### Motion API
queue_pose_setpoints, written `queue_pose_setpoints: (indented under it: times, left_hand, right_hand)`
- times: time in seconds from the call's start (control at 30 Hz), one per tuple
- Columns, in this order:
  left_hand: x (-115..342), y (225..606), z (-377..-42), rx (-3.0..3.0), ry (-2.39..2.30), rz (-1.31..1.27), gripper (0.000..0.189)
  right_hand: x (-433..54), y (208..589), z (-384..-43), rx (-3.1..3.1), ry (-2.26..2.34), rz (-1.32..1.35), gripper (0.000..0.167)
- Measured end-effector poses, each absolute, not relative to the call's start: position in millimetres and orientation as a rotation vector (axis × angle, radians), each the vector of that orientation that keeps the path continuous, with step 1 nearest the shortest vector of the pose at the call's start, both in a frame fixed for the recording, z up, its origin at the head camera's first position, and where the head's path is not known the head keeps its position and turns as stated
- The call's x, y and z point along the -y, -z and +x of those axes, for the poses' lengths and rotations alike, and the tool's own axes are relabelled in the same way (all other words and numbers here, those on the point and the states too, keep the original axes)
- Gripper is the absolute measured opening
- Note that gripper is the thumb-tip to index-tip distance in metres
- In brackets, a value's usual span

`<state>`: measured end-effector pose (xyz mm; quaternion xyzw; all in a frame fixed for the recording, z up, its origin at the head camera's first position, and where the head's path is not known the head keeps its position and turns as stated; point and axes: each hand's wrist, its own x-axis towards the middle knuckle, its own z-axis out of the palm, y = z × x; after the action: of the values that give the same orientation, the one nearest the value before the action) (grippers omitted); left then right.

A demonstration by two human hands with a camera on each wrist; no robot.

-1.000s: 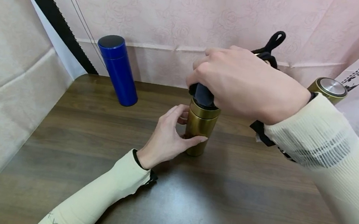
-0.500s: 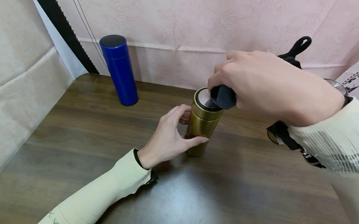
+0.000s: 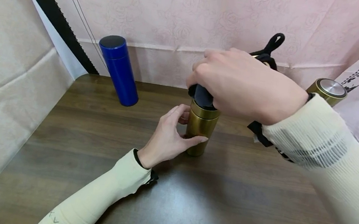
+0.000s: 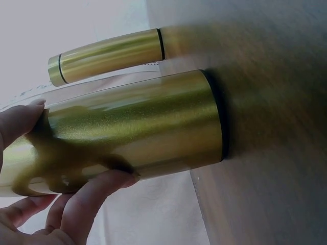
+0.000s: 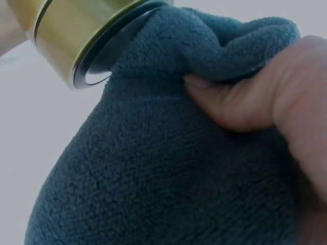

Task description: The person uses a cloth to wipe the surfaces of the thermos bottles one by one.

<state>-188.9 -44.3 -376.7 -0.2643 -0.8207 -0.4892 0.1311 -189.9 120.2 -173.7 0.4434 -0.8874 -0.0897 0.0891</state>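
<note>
On the wooden surface (image 3: 256,198), gold flask (image 3: 200,127) standing upright, my left fingers (image 4: 87,206) curled round its body, my right fingers (image 5: 248,104) pinching a dark cloth (image 5: 148,148) against its top, blue flask (image 3: 120,74) farther left

Flask (image 3: 202,122) in left hand (image 3: 165,136) is gold; cloth (image 5: 153,158) in right hand (image 3: 247,85), blue-grey; bottle (image 3: 119,72) beyond left hand, blue; tabletop (image 3: 256,201) below, brown wood-grained.

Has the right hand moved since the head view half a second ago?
Yes: judged against the blue bottle, the right hand has shifted left, bringing the dark cloth back over the top of the held gold bottle.
</note>
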Motion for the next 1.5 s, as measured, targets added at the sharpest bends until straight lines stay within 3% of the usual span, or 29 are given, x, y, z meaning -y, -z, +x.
queue_pose_setpoints:
  times: [0.37,0.9,1.17,1.5]
  left_hand:
    - [39.6,376.4,-187.1,2.387,1.429,-0.750,0.064]
    - [43.4,377.0,-188.0,2.389,1.417,-0.767,0.060]
    - [42.8,376.6,-187.3,2.404,1.413,-0.760,0.062]
    - [40.0,375.6,-186.5,2.409,1.410,-0.745,0.060]
  right_hand:
    - [-140.5,170.0,-195.9,2.789,0.239,1.160,0.031]
    - [-126.7,176.3,-184.5,2.657,0.216,1.320,0.035]
    - [-118.7,169.5,-196.7,2.792,0.207,1.213,0.036]
    - [-144.3,169.8,-196.4,2.861,0.213,1.102,0.034]
